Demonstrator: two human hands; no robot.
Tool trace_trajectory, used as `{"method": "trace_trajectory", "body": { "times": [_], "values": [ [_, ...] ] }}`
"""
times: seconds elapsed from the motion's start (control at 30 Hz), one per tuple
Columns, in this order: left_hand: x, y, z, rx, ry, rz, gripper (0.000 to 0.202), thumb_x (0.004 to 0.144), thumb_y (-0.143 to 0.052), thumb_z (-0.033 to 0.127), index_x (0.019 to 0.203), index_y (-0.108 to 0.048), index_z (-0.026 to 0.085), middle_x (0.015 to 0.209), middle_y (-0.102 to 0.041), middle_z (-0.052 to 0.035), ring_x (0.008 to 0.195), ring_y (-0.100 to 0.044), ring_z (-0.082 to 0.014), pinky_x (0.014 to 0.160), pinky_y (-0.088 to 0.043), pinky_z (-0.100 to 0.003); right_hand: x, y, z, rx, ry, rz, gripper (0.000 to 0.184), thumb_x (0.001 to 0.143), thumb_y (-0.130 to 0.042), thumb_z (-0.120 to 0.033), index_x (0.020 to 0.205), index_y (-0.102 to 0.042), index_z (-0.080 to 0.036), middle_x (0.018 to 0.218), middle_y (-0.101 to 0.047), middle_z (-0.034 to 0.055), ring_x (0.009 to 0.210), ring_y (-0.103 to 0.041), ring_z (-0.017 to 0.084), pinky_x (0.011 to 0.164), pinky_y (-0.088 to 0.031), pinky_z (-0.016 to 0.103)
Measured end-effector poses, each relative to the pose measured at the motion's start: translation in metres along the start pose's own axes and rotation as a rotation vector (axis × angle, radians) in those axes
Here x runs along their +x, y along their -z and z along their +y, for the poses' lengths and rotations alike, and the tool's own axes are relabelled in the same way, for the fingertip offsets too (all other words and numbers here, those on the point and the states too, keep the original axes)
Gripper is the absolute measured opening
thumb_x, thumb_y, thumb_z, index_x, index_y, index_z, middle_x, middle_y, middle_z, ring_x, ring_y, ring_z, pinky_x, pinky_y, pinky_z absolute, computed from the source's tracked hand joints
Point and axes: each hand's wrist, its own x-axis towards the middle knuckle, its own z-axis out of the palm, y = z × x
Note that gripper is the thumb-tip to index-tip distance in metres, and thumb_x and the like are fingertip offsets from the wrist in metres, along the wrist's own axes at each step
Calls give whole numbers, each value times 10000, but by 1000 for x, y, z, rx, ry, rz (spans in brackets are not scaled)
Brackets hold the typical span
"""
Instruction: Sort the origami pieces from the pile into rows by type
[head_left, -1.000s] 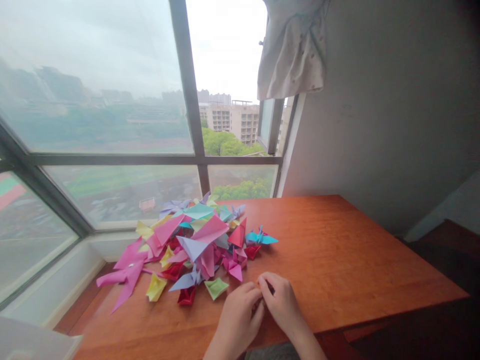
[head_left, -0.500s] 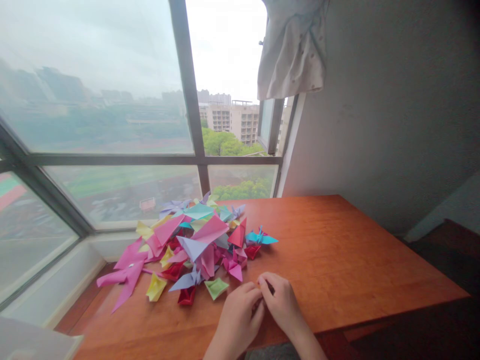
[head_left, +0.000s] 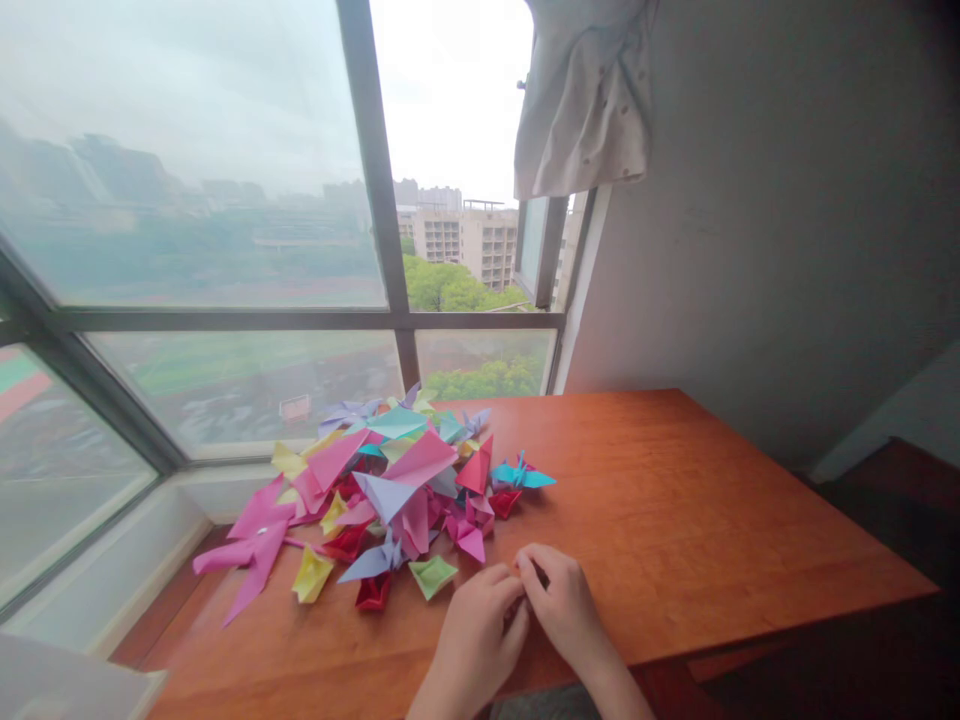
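Note:
My left hand (head_left: 484, 622) and my right hand (head_left: 561, 602) rest together at the table's near side, fingertips touching. Both have curled fingers, and no object shows in either. Some inner fingers are hidden from view. Ahead and to the left lies a heap of folded paper pieces. Closest to my left hand is a light green paper boat (head_left: 433, 577), with a red paper boat (head_left: 373, 592) beside it. A blue paper crane (head_left: 521, 473) sits at the heap's right edge. A pink paper pinwheel (head_left: 259, 545) lies at its left.
The brown wooden table (head_left: 660, 500) runs off to the right, beside a grey wall (head_left: 750, 220). Behind the heap stand windows with a dark frame (head_left: 386, 180). A pale curtain (head_left: 585, 110) hangs bunched at the upper middle. A white surface (head_left: 75, 680) juts in at lower left.

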Motion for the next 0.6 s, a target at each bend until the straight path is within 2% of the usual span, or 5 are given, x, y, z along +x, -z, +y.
{"method": "trace_trajectory", "body": {
  "times": [0.6],
  "values": [
    [0, -1, 0, -7, 14, -17, 163, 826, -485, 78, 731, -553, 191, 789, -602, -21, 739, -558, -163, 633, -346, -241, -1, 0, -1, 13, -32, -32, 329, 969, -396, -322, 744, -600, -194, 728, -640, 26, 699, -583, 164, 667, -372, 247]
  ]
}}
